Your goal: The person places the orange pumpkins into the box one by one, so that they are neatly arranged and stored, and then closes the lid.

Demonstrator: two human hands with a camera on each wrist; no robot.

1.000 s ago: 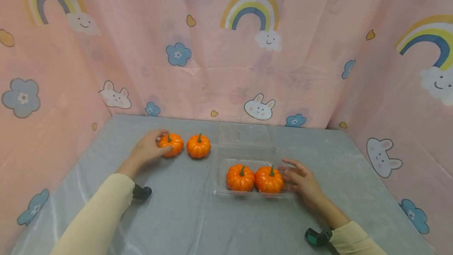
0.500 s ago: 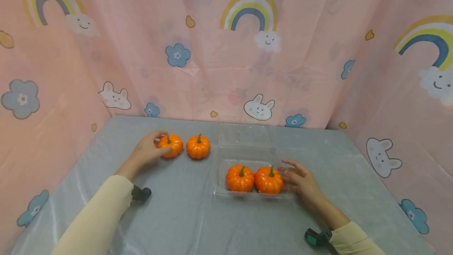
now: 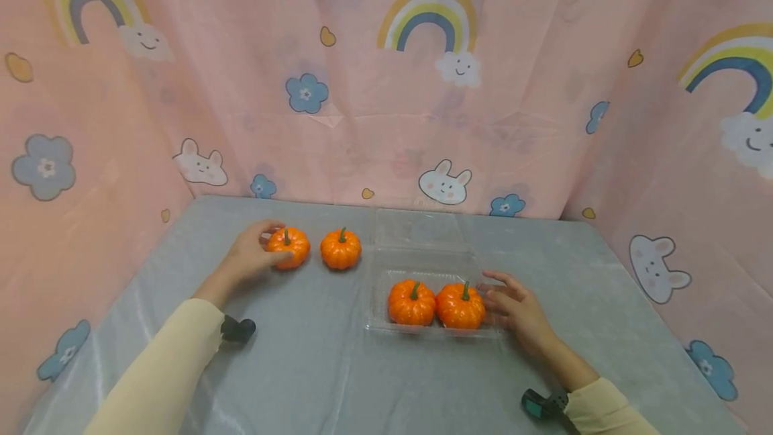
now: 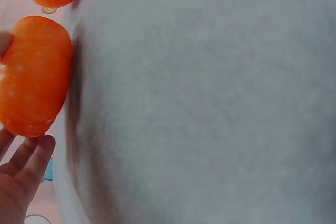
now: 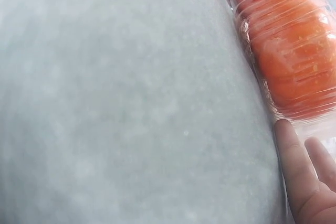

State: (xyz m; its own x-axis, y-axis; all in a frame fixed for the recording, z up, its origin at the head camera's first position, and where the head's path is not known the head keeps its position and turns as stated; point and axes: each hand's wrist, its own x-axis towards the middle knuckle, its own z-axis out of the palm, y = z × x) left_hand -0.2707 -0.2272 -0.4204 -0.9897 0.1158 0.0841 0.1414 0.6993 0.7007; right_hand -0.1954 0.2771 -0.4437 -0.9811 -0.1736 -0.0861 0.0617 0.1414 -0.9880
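Note:
At the back left of the table my left hand [image 3: 255,248] grips a small orange pumpkin [image 3: 289,248] with a green stem, thumb on the near side and fingers behind. In the left wrist view the same pumpkin [image 4: 37,77] sits between thumb and fingertips. A second pumpkin [image 3: 341,249] stands just to its right, apart from it. Two more, a left pumpkin [image 3: 411,303] and a right pumpkin [image 3: 460,305], sit side by side in the front of a clear plastic box [image 3: 377,325]. My right hand [image 3: 514,307] rests at the box's right side, fingers extended; the right wrist view has its fingertips by the wall.
The clear lid [image 3: 417,228] lies folded back behind the box. Grey cloth covers the table [image 3: 290,374]. A pink patterned curtain [image 3: 350,139] rises along the back and both sides. Both wrists wear dark straps with small devices.
The pumpkin in my left hand has shifted slightly left, widening the gap to its neighbour. My right hand and the box stay in place; the head view moves a little.

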